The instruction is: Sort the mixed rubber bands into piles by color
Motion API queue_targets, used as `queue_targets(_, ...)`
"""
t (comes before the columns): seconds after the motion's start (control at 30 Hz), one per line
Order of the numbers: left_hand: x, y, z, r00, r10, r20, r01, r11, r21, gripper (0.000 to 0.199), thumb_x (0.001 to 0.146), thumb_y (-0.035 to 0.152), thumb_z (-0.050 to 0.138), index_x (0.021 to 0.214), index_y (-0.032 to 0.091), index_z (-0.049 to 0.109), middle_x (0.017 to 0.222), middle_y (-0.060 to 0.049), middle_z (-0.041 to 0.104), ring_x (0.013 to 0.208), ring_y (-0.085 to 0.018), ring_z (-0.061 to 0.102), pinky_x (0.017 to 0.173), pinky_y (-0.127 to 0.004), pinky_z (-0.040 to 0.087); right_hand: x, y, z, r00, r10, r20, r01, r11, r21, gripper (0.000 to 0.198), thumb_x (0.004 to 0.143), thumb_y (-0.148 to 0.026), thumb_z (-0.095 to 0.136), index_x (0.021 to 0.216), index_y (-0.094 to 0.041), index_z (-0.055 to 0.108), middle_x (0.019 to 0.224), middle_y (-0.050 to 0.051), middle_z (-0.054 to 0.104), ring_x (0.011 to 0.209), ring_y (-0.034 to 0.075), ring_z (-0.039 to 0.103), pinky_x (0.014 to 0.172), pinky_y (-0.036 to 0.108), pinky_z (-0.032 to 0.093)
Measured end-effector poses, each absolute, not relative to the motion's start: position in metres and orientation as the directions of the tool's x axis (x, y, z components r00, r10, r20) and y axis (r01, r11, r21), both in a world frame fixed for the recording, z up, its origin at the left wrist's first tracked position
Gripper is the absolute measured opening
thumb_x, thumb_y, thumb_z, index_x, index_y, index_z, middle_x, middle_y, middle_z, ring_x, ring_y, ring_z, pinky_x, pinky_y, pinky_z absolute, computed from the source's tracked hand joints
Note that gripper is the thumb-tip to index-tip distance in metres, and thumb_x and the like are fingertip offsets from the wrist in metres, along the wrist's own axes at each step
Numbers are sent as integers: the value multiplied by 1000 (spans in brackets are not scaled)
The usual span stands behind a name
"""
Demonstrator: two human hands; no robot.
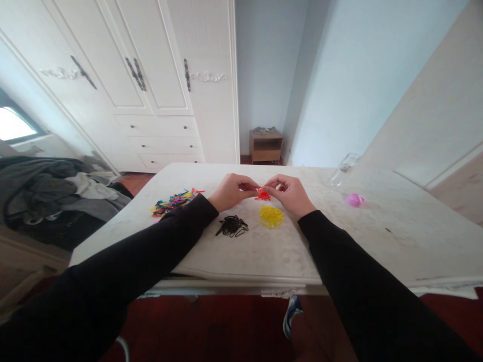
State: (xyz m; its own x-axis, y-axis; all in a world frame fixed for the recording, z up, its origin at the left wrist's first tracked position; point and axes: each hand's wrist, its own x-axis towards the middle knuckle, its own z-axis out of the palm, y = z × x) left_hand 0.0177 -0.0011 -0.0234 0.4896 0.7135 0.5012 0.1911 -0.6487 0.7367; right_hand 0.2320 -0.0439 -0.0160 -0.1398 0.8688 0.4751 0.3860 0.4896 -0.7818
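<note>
Both hands meet over a small heap of red rubber bands (pixel 263 194) on the white tabletop. My left hand (pixel 233 192) comes in from the left with its fingertips pinched at the edge of the red bands. From the other side, my right hand (pixel 289 192) pinches at the same heap, thumb and fingers closed. Just below lies a pile of yellow rubber bands (pixel 271 217). Black rubber bands (pixel 233 226) form another pile near my left wrist. A mixed heap of multicoloured rubber bands (pixel 175 202) is partly hidden behind my left sleeve.
A clear glass jar (pixel 343 170) lies at the table's back right, with a pink object (pixel 355 200) in front of it. Dark clothes (pixel 49 196) are piled left of the white table (pixel 400 236). Behind stand a white wardrobe (pixel 158 136) and a small wooden nightstand (pixel 266 147).
</note>
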Motion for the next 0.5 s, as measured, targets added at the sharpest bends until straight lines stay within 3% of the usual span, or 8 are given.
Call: queue_targets(0.5, 19, -3, -23, 479, 708, 519, 183, -659, 730, 13, 78, 26, 82, 86, 16, 82, 77, -6, 78, 69, -15, 71, 70, -28, 59, 232, -44, -16, -133, 869, 476, 399, 487, -777, 26, 78, -43, 79, 81, -17, 76, 72, 3, 72, 60, 12, 55, 58, 29, 39)
